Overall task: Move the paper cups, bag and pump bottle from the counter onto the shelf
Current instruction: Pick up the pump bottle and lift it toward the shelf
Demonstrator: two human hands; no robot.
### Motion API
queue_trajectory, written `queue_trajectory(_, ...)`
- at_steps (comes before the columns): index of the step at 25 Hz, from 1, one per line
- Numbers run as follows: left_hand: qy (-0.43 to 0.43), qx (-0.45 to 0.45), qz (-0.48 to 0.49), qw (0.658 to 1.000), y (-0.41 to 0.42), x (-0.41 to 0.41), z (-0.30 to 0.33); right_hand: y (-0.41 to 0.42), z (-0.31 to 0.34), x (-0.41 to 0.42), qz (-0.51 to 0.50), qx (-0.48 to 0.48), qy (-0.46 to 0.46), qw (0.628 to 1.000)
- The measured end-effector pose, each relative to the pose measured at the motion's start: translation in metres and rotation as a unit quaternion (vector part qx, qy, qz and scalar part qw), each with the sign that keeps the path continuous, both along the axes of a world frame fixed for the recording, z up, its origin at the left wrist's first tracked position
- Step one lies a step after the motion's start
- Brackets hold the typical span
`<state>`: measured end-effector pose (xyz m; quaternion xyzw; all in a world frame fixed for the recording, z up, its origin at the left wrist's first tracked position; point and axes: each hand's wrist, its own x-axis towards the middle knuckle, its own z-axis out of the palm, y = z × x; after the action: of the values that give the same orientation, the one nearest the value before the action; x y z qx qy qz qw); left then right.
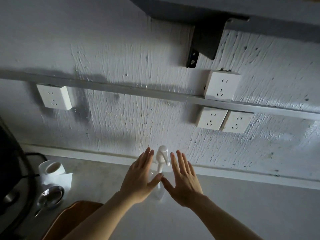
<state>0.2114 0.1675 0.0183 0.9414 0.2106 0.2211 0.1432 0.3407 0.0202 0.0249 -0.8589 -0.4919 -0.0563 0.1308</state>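
Observation:
A white pump bottle [161, 157] stands on the pale counter [242, 213] close to the wall. Only its pump head and a bit of its clear body show between my hands. My left hand [140, 177] is flat and spread just left of the bottle. My right hand [183, 179] is spread just right of it. Both thumbs nearly meet in front of the bottle's body; neither hand grips it. The dark shelf [190, 7] runs overhead at the top, held by a black bracket [204, 42]. No paper cups or bag can be seen.
A roll of white paper [52, 168] and a metal ladle [51, 196] lie at the left. A brown wooden board [72, 217] lies near the front, a dark appliance [12, 170] at far left. White wall sockets [222, 86] flank a grey rail [121, 88].

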Motion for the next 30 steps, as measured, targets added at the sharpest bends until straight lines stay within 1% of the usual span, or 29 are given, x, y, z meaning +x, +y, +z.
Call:
queue_trajectory(4, -0.014, -0.053, -0.001, 0.999, -0.001, 0.005, -0.008, 0.009, -0.009, 0.003, 0.007, -0.016, 0.041, 0.999)
queue_trajectory(7, -0.017, -0.056, -0.006, 0.998, -0.005, 0.003, -0.007, 0.013, -0.011, -0.002, 0.022, -0.014, 0.097, 0.995)
queue_trajectory(10, 0.001, -0.053, -0.003, 0.999, -0.009, -0.002, 0.001, 0.014, -0.006, -0.008, 0.033, -0.006, 0.144, 0.989)
queue_trajectory(13, -0.002, -0.04, -0.006, 0.999, -0.015, -0.01, 0.012, 0.011, 0.003, -0.012, 0.052, -0.003, 0.116, 0.992)
queue_trajectory(16, -0.038, -0.017, -0.006, 0.999, -0.021, -0.013, 0.031, 0.007, 0.018, -0.013, 0.05, 0.034, 0.068, 0.996)
queue_trajectory(23, -0.128, 0.046, -0.013, 0.991, -0.053, -0.02, 0.091, -0.02, 0.072, -0.023, 0.033, 0.101, 0.057, 0.993)
queue_trajectory(26, -0.161, 0.073, -0.034, 0.984, -0.063, -0.028, 0.119, -0.042, 0.106, -0.026, 0.06, 0.145, 0.047, 0.987)
queue_trajectory(30, -0.187, 0.104, -0.093, 0.973, -0.068, -0.036, 0.153, -0.074, 0.153, -0.03, 0.087, 0.197, 0.023, 0.976)
